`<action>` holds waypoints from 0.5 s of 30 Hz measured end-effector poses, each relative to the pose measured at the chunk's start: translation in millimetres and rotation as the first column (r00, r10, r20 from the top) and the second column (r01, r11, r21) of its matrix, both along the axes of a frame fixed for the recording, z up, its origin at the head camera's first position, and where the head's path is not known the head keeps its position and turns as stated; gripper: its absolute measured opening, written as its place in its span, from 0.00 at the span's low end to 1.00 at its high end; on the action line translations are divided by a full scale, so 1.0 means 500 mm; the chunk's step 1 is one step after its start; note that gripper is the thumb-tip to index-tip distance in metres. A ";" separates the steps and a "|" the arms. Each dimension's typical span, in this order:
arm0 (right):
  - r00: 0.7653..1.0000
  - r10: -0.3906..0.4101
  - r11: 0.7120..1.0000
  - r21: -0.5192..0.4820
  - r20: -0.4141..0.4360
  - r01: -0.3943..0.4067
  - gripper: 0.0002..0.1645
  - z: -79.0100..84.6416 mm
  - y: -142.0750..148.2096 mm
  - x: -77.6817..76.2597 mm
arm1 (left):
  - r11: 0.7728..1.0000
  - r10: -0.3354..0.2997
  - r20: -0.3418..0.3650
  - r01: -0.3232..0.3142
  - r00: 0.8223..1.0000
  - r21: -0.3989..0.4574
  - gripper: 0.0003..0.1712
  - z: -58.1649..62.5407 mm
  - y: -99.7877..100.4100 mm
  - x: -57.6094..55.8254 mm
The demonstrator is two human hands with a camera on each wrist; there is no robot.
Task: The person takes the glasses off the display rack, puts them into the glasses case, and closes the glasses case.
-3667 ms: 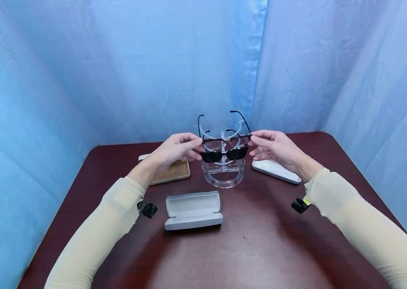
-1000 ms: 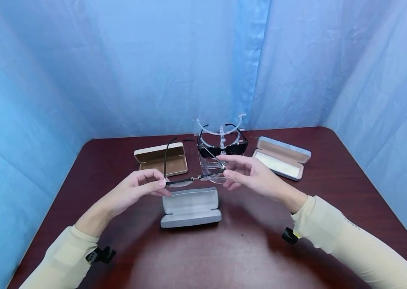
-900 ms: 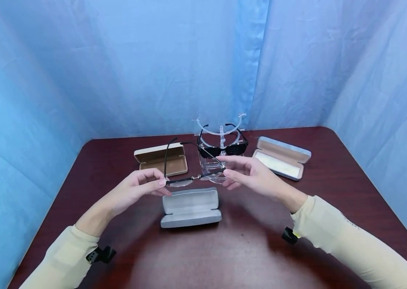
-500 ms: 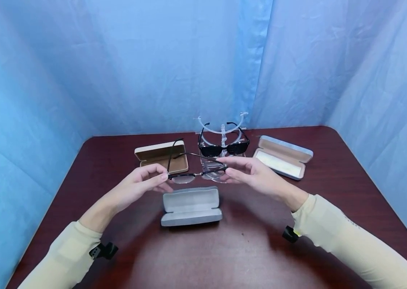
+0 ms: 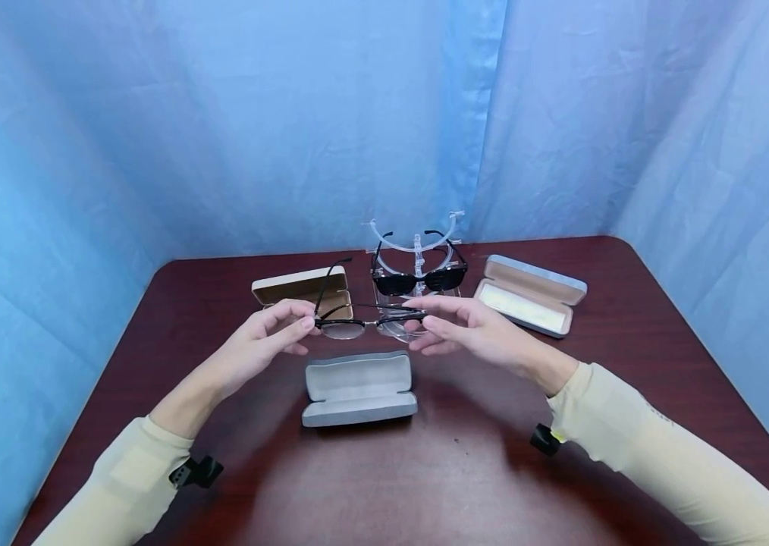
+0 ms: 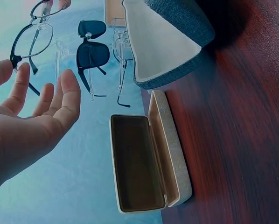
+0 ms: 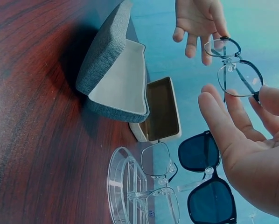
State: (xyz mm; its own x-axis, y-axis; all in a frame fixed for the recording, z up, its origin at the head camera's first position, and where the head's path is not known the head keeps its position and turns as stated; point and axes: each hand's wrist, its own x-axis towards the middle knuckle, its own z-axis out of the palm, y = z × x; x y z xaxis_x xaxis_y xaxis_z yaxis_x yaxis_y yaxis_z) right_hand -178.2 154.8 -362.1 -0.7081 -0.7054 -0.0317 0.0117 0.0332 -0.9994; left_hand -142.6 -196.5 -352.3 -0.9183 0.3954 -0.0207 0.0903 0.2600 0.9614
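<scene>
Half-rim eyeglasses (image 5: 371,324) with black brows are held level in the air above an open grey case (image 5: 359,409). My left hand (image 5: 258,341) pinches their left hinge corner between thumb and fingers. At the right corner my right hand (image 5: 480,334) pinches the frame, its index finger along the right temple. That temple lies across behind the lenses, while the left temple sticks out backward. Behind them is a clear display stand (image 5: 417,246) with black sunglasses (image 5: 420,283) on it. Lower on the stand sits another clear-lensed pair (image 7: 160,158), seen in the right wrist view.
An open tan-lined case (image 5: 299,287) stands at the back left, partly behind the left hand. To the right of the stand lies an open blue case (image 5: 528,296) with a pale cloth inside. Blue curtains (image 5: 289,136) enclose the dark red table (image 5: 439,485).
The eyeglasses have come off the stand's top, toward me and left. Over the last second they rose slightly and levelled, and their right temple swung inward toward the lenses.
</scene>
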 end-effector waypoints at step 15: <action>1.000 0.005 1.000 0.011 0.014 -0.005 0.27 0.000 0.000 0.001 | 0.999 -0.031 0.058 0.030 0.998 0.019 0.18 0.000 0.004 0.003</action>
State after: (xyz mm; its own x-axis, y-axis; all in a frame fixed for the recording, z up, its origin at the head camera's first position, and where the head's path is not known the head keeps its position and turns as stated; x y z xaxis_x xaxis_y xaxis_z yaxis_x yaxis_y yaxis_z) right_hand -177.7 155.0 -362.1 -0.7038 -0.7087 -0.0489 0.0250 0.0441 -0.9987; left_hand -141.0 -194.7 -352.3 -0.9030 0.4243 -0.0668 0.0414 0.2407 0.9697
